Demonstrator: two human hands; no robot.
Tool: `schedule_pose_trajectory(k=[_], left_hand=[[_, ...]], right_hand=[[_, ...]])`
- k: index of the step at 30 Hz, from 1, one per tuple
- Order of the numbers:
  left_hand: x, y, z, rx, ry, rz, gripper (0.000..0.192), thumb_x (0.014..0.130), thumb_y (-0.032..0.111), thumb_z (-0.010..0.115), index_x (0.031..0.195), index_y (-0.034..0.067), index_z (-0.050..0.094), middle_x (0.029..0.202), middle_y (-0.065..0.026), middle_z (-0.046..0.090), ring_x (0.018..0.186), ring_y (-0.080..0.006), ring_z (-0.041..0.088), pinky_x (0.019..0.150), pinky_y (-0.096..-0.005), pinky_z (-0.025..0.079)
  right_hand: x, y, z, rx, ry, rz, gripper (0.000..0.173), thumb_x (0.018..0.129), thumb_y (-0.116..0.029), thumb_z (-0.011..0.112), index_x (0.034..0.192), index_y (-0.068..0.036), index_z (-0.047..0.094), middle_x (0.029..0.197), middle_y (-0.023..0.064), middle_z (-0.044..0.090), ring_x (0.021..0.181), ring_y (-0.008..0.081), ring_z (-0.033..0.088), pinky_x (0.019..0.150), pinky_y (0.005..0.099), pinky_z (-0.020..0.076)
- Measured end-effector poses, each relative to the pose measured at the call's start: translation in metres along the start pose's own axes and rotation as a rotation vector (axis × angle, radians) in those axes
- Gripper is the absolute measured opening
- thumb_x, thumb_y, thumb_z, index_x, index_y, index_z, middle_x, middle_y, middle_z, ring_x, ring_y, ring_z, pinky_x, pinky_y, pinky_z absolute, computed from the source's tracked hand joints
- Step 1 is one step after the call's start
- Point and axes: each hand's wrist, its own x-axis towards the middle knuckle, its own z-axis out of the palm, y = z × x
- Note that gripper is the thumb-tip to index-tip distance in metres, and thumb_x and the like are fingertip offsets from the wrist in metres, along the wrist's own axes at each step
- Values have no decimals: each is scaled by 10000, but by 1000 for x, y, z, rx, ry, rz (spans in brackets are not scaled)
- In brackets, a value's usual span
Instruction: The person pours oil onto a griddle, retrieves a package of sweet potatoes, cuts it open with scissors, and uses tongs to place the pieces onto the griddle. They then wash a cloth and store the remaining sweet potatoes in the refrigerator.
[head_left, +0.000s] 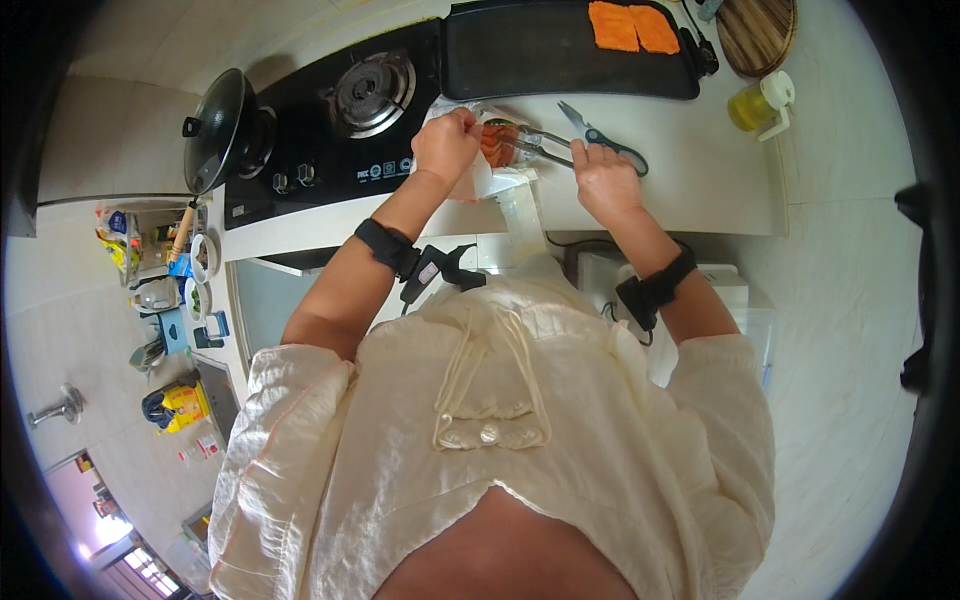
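Observation:
My left hand (448, 147) grips the edge of a plastic food package (474, 180) at the counter's front. Orange-red food slices (499, 144) show inside its opening. My right hand (606, 180) is closed on the handle end of metal tongs (551, 155), whose tips reach into the package over the slices. Scissors (600, 137) with dark handles lie just behind my right fingers. Two flat orange slices (614, 27) lie side by side at the right end of a black electric griddle (525, 56).
Left of the griddle is a black gas hob (315, 169) with a lidded wok (221, 131) on its far burner. An oil jug (754, 105) and a round wooden board (757, 34) stand at the right. White bowls (196, 300) sit on the left counter.

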Motion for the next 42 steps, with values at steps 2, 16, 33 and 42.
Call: schedule_pose_trajectory(k=[2,16,33,42], left_hand=[[0,0,0,6,-3,1,187,782,283,625,851,116,674,756,-111,664,719,-291,641,649,-381,511],[-3,6,7,-45,-3,22,146,779,256,615,806,116,643,724,-124,654,704,-314,634,640,-409,496],[0,-3,10,-76,0,-22,167,771,256,613,839,108,652,753,-122,655,724,-312,636,639,-403,509],[-15,10,16,-60,-57,20,163,758,258,621,793,98,619,713,-120,644,682,-308,630,604,-402,496]], right_hand=[[5,-3,6,-35,20,-23,224,695,-89,559,909,-44,511,730,52,546,704,194,585,598,316,478],[33,-17,29,-71,47,-108,212,677,-110,566,874,-31,554,729,58,589,714,192,605,625,315,488],[-93,51,-79,1593,-462,978,162,823,-188,636,859,-31,636,661,15,561,556,89,510,524,243,429],[19,70,-29,1897,-271,1115,189,808,-170,660,816,6,590,677,67,581,522,121,523,459,238,418]])
